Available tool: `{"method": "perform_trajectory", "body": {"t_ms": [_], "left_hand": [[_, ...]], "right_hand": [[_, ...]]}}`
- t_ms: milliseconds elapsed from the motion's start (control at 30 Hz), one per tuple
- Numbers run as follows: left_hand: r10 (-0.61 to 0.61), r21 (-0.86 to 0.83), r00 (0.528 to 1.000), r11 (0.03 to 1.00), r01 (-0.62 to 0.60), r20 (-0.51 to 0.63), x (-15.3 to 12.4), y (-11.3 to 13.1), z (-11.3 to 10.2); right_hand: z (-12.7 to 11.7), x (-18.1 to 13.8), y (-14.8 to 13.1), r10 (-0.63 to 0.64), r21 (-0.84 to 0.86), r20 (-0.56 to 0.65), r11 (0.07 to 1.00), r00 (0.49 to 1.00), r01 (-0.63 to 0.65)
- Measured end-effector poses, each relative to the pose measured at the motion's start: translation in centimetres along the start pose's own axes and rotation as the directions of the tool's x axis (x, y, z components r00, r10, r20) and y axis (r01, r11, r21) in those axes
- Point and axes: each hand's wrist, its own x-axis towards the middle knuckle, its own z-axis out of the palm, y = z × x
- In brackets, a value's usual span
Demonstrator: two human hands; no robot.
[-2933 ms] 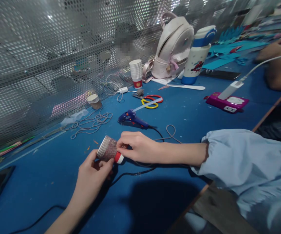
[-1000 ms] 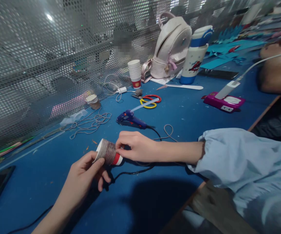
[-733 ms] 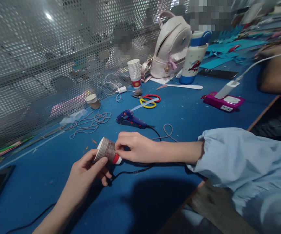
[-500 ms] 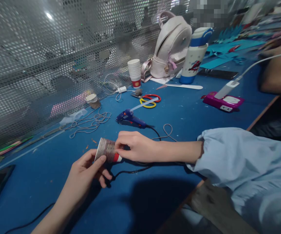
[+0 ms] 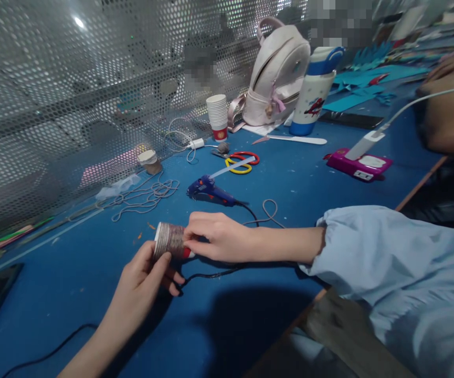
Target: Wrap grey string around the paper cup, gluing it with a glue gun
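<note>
A paper cup (image 5: 157, 233) lies on its side, tilted, its white rim toward the left. Thin greyish cord (image 5: 173, 240) is wound around most of its wall, and a red and white strip shows near the base. My left hand (image 5: 150, 270) grips the cup from the rim side, thumb on the windings, other fingers partly hidden beneath. With thumb and index finger closed, my right hand (image 5: 213, 236) pinches at the cord against the cup near its base; the exact fingertip contact is hidden. Loose cord (image 5: 271, 210) loops out behind the right wrist.
Beyond my hands lie a blue glue gun (image 5: 211, 190), scissors (image 5: 242, 163) and tangled cord (image 5: 151, 194). Stacked cups (image 5: 218, 118), a backpack (image 5: 276, 79) and a bottle (image 5: 313, 94) stand behind. A purple power strip (image 5: 362, 164) sits right, near another person's arm (image 5: 453, 115).
The cup and both hands have shifted slightly left. The cup has turned a little, showing less of its red and white base. The other person's hand at the right has moved.
</note>
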Motion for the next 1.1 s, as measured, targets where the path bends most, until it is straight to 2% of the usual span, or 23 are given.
{"method": "perform_trajectory", "body": {"t_ms": [200,567,667,733,800,867,900,1000,1067,1100], "left_hand": [[0.044,0.011,0.999,0.999,-0.044,-0.014,0.2,0.0,0.2],[0.037,0.016,0.985,0.999,-0.034,-0.171,0.3,-0.5,0.8],[0.047,-0.027,0.97,0.998,-0.056,-0.238,0.4,-0.2,0.9],[0.046,-0.053,0.956,0.997,-0.064,-0.289,0.7,-0.3,0.9],[0.038,-0.083,0.947,0.994,-0.068,-0.319,1.0,-0.7,0.8],[0.03,-0.127,0.944,0.989,-0.076,-0.329,1.3,-1.4,0.7],[0.028,-0.155,0.944,0.984,-0.083,-0.329,1.5,-1.7,0.6],[0.032,-0.226,0.946,0.968,-0.11,-0.322,1.9,-2.4,0.5],[0.031,-0.25,0.945,0.961,-0.118,-0.326,1.9,-2.6,0.5],[0.026,-0.256,0.944,0.96,-0.116,-0.329,2.0,-2.5,0.5]], "right_hand": [[0.1,-0.1,0.1,-0.023,-0.041,0.008,0.999,1.0,0.023],[-0.2,0.1,-0.5,0.043,0.065,-0.007,0.997,0.999,-0.042],[-0.7,-0.2,-1.5,-0.064,0.113,0.094,0.992,0.994,0.053],[-0.9,-0.5,-2.1,-0.214,0.113,0.252,0.975,0.944,0.191],[-0.8,-0.9,-2.5,-0.327,0.055,0.414,0.94,0.849,0.336],[-0.9,-1.0,-2.8,-0.354,-0.05,0.502,0.899,0.789,0.436],[-1.2,-1.0,-2.9,-0.351,-0.105,0.514,0.88,0.783,0.463],[-3.1,-0.3,-3.0,-0.316,-0.234,0.436,0.865,0.843,0.445],[-5.2,0.2,-2.6,-0.247,-0.241,0.375,0.905,0.894,0.351],[-6.4,0.4,-2.1,-0.174,-0.232,0.368,0.934,0.914,0.271]]}}
